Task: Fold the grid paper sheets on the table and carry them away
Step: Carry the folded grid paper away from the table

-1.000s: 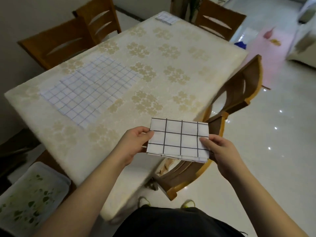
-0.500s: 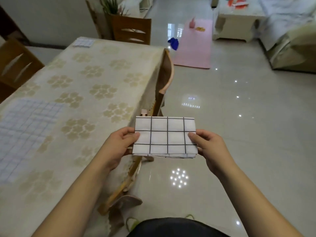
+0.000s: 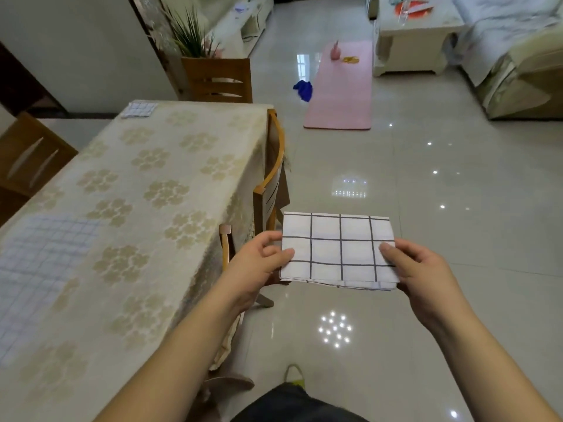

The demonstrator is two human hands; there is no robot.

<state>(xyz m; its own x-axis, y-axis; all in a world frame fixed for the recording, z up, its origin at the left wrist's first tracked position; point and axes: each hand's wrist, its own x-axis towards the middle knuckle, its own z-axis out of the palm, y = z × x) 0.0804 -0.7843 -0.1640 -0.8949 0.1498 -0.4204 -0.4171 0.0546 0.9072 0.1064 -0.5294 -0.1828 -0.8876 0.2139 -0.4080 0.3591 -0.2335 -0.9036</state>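
A folded grid paper sheet (image 3: 338,249), white with dark lines, hangs in the air over the floor to the right of the table. My left hand (image 3: 256,266) pinches its left edge, thumb on top. My right hand (image 3: 423,269) pinches its right edge the same way. An unfolded grid paper sheet (image 3: 36,269) lies flat on the table (image 3: 158,184) at the left. A small folded grid sheet (image 3: 139,109) lies at the table's far corner.
A wooden chair (image 3: 271,184) is tucked in at the table's right side, just left of the held sheet. Further chairs stand at the far end (image 3: 217,80) and far left (image 3: 30,156). A pink mat (image 3: 344,89), a low white table (image 3: 417,35) and a sofa (image 3: 518,62) stand across the glossy floor.
I have turned to the right, away from the table. The folded sheet, held by both hands throughout, now hangs over the floor past the chair instead of at the table's edge.
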